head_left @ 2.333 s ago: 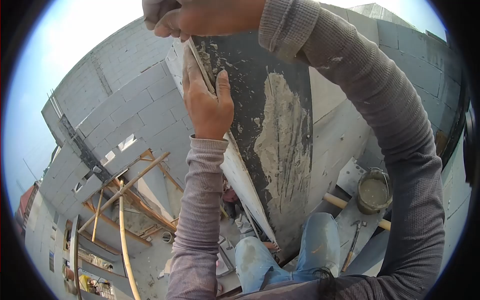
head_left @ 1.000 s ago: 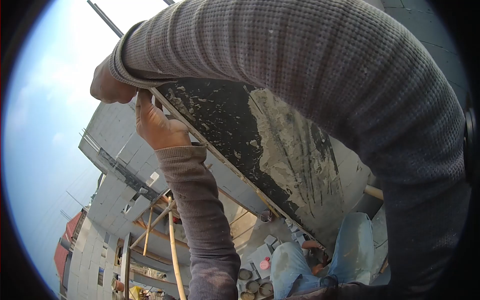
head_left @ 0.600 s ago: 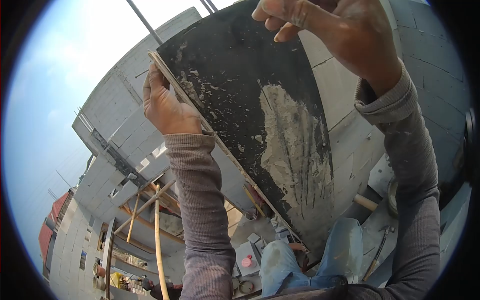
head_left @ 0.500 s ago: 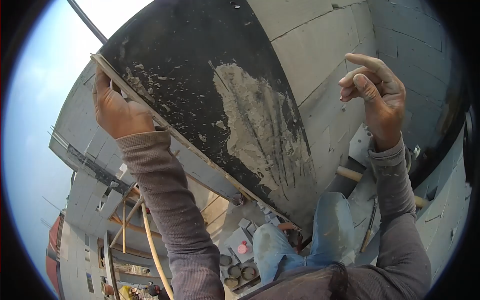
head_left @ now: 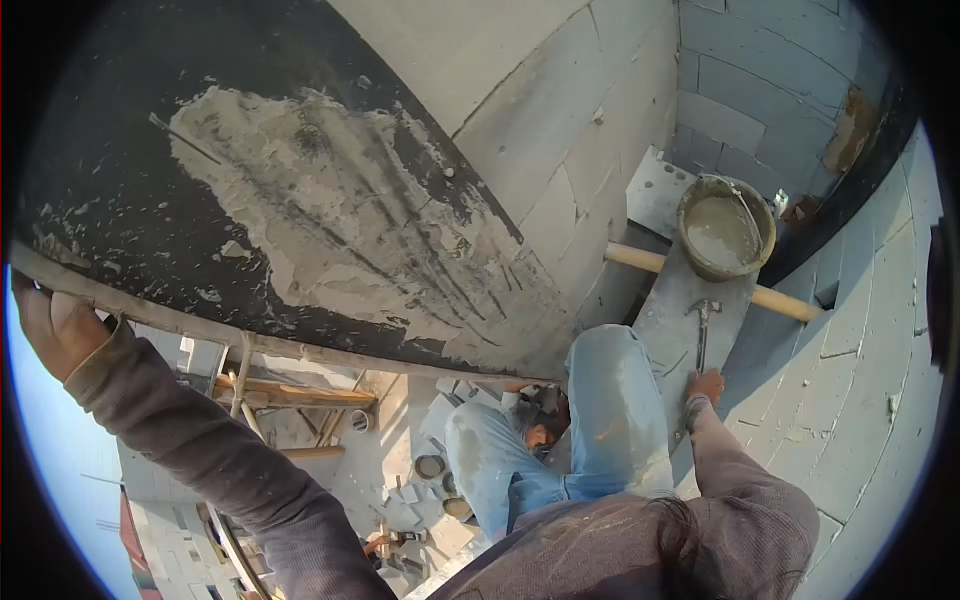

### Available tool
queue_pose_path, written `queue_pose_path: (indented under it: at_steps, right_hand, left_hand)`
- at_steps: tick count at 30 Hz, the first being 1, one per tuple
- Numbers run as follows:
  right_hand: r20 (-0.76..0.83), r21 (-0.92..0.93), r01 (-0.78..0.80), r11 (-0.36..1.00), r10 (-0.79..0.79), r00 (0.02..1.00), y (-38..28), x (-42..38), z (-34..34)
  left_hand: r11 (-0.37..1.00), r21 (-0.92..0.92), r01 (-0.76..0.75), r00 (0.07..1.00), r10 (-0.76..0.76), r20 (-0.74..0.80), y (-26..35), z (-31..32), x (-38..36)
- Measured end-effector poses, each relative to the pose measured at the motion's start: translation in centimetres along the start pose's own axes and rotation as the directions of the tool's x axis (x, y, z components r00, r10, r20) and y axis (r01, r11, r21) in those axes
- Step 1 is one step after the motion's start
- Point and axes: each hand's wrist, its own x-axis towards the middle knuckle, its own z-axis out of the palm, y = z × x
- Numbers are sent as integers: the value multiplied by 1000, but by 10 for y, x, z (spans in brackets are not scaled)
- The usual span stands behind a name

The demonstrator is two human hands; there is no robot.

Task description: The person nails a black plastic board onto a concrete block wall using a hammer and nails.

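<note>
A large black board (head_left: 130, 210) smeared with dried grey mortar leans against the block wall (head_left: 560, 160) and fills the upper left of the head view. My left hand (head_left: 55, 325) is clamped on the board's lower left edge, arm stretched out. My right hand (head_left: 705, 385) is down on the grey plank (head_left: 655, 320), at the handle end of a hammer (head_left: 702, 330) lying there. Whether its fingers have closed around the handle is too small to tell. My jeans-clad knees (head_left: 610, 400) are just left of that hand.
A bucket of wet mortar (head_left: 725, 225) stands at the plank's far end, over a bamboo pole (head_left: 780, 298). Block walls close in on the right. Left of my knees is a drop to the ground, with wooden scaffolding (head_left: 295, 397) and round pans (head_left: 430, 466) far below.
My right hand left the board's top and dropped to the hammer on the plank. My view tilted downwards. My left hand kept hold of the board's edge.
</note>
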Motion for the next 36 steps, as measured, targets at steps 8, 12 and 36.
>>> queue_pose_path:
  at_steps: [8, 12, 36]
  right_hand:
    - [70, 0, 315, 949, -314, 947, 4, 57, 26]
    - [283, 612, 0, 790, -219, 934, -10, 91, 32]
    - [-15, 638, 526, 562, -674, 739, -53, -95, -107]
  left_hand:
    - [902, -314, 298, 882, -386, -270, 39, 31, -5]
    - [704, -683, 194, 710, -581, -398, 37, 32, 1]
    - [230, -916, -329, 515, -769, -378, 34, 46, -7]
